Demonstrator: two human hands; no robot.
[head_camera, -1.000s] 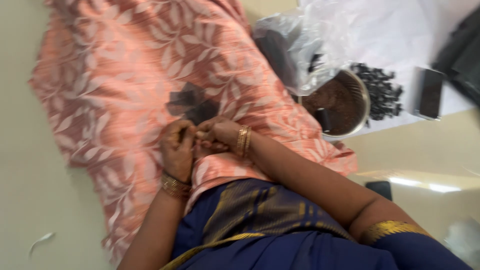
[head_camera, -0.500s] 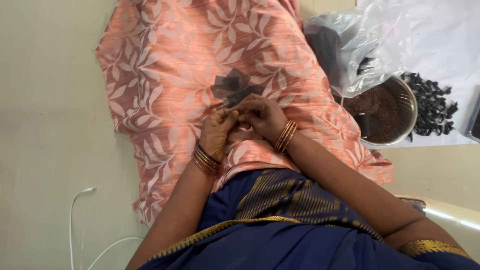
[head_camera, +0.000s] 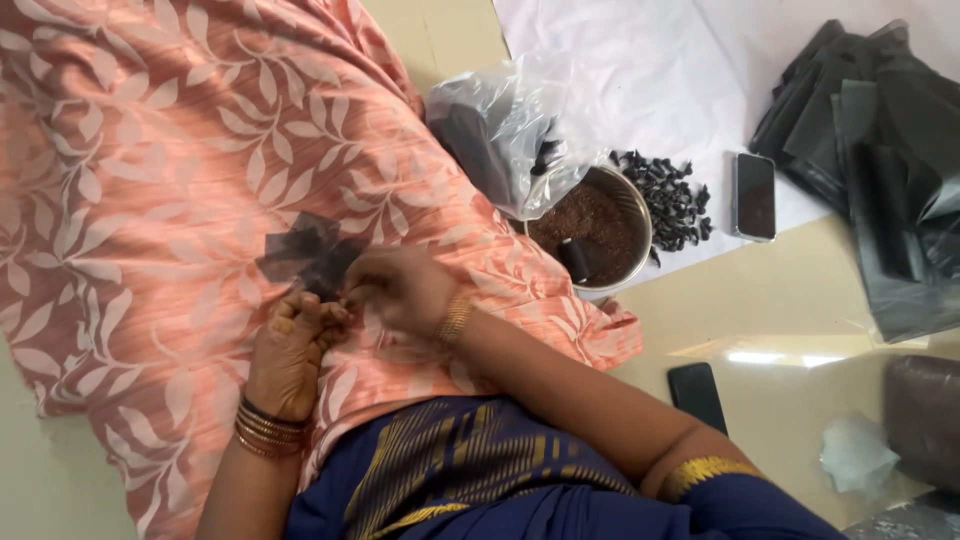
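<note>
On the lap, both hands met over a small dark translucent bag (head_camera: 305, 258) lying on the peach leaf-print cloth (head_camera: 150, 150). Left hand (head_camera: 290, 345) sat just below the bag, fingers curled, fingertips at the bag's lower edge. Right hand (head_camera: 400, 290) came in from the right, fingers pinched at the same lower edge, touching the left fingertips. Both appeared to grip the bag's edge; the exact pinch was blurred. The bag's body fanned up and left from the hands, flat on the cloth. Bangles (head_camera: 268, 430) sat on the left wrist, a gold bangle (head_camera: 455, 320) on the right. Blue garment with gold stripes (head_camera: 470, 470) covered the lower centre.

Further out, up and right of the hands: a round metal bowl (head_camera: 640, 215) holding brown granular stuff, touching the cloth's edge. A clear plastic bag (head_camera: 500, 130) slumped over the bowl's left rim. A pile of small black pieces (head_camera: 675, 190) lay just right of the bowl on a white sheet (head_camera: 650, 70). A phone (head_camera: 755, 195) lay beside that pile. A stack of dark bags (head_camera: 870, 150) filled the far right. A second phone (head_camera: 697, 395) lay on the floor near the right elbow.
</note>
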